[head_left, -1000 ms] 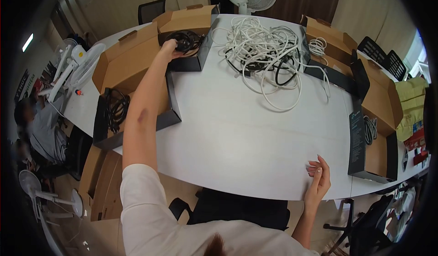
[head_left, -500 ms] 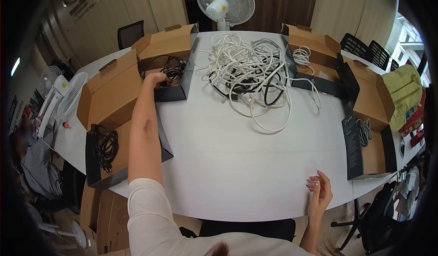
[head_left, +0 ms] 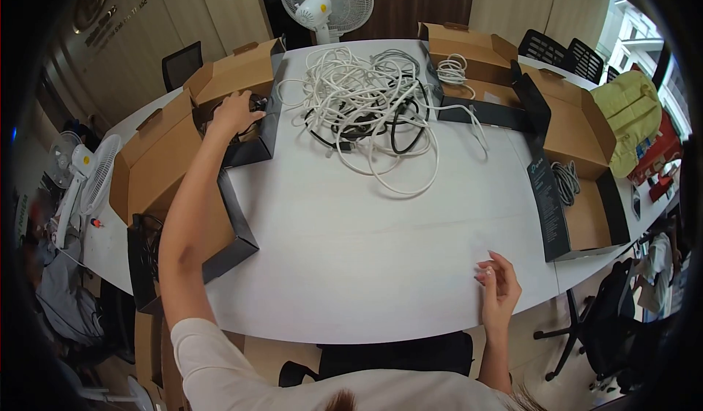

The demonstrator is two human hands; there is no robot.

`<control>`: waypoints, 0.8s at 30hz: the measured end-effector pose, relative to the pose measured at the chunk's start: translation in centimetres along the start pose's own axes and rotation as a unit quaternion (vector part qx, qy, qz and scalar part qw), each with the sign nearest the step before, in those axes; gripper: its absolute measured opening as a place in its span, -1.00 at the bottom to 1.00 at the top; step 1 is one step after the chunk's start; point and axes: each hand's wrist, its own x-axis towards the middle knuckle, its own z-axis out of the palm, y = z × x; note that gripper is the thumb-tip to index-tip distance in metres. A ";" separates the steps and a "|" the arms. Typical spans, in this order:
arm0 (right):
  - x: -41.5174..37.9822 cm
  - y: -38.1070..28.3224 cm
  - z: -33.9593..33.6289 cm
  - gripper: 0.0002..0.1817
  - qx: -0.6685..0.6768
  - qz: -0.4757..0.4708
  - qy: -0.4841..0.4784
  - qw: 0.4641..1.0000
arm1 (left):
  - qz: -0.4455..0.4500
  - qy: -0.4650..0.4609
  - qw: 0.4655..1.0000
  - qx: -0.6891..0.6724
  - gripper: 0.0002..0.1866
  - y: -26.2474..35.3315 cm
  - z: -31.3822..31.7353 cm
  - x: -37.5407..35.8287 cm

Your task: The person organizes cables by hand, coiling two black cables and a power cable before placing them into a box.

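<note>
My left hand (head_left: 234, 114) reaches over the back-left cardboard box (head_left: 253, 151), palm down. Its thumb and fingers look apart, and a black cable (head_left: 258, 102) lies by them, partly hidden by the hand. Near the table's front right, my right hand (head_left: 500, 285) hovers with loosely bent, separated fingers and holds nothing. A large tangle of white, grey and black cables (head_left: 366, 96) lies at the back middle of the table. Behind my left forearm, the front-left box (head_left: 231, 257) holds another black cable (head_left: 149, 239), mostly covered.
At the back right, an open box (head_left: 483, 118) holds a coiled white cable (head_left: 452, 69). A grey cable coil (head_left: 565, 182) lies in the right box (head_left: 597, 221). A fan (head_left: 327, 5) stands behind the white table (head_left: 351, 264), and chairs surround it.
My left hand has risen from inside the back-left box to above its opening. The head view has shifted, while my right hand keeps much the same pose.
</note>
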 end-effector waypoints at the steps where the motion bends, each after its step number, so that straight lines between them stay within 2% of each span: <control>1: 0.0 0.0 0.0 -0.77 0.004 0.003 -0.006 1.000 | 0.077 0.061 0.995 -0.021 -0.40 1.2 -0.5 -2.2; 3: 0.2 0.4 -0.1 -0.78 -0.042 -0.047 -0.047 0.997 | 0.207 0.103 0.964 -0.129 -0.46 4.0 -1.7 -7.3; 4: 0.3 0.3 -0.2 -0.78 -0.065 -0.071 -0.069 0.993 | 0.239 0.094 0.954 -0.158 -0.48 5.7 -2.1 -10.5; 5: 0.8 -0.6 -0.2 -0.77 -0.086 -0.082 -0.120 0.986 | 0.238 0.015 0.934 -0.265 -0.49 7.5 -2.5 -13.6; 7: 2.3 -2.7 -0.1 -0.74 -0.159 -0.190 -0.202 0.948 | 0.289 -0.068 0.897 -0.328 -0.52 10.1 -2.2 -19.4; 9: 4.1 -4.0 0.7 -0.71 -0.201 -0.273 -0.268 0.902 | 0.309 -0.109 0.858 -0.396 -0.57 12.5 -1.3 -23.4; 10: 5.0 -4.5 1.3 -0.69 -0.208 -0.304 -0.296 0.881 | 0.301 -0.096 0.857 -0.406 -0.59 13.8 -1.1 -23.9; 12: 7.1 -5.5 3.3 -0.68 -0.237 -0.347 -0.315 0.851 | 0.278 -0.073 0.857 -0.428 -0.64 15.8 0.0 -25.2; 14: 9.2 -5.6 6.2 -0.68 -0.262 -0.373 -0.284 0.843 | 0.257 -0.016 0.854 -0.453 -0.69 17.6 1.6 -24.9; 16: 11.9 -4.3 9.4 -0.71 -0.272 -0.353 -0.280 0.850 | 0.242 0.025 0.837 -0.489 -0.73 18.3 3.0 -24.0; 18: 14.1 -2.2 12.6 -0.70 -0.295 -0.293 -0.268 0.869 | 0.236 0.042 0.810 -0.535 -0.77 18.7 3.7 -23.3; 21: 17.6 -1.7 15.6 -0.68 -0.184 -0.239 -0.124 0.945 | 0.188 0.080 0.815 -0.542 -0.80 17.8 4.8 -23.0; 24: 19.2 0.0 17.7 -0.58 -0.035 -0.178 -0.222 0.958 | 0.141 0.055 0.806 -0.572 -0.79 17.4 5.5 -23.1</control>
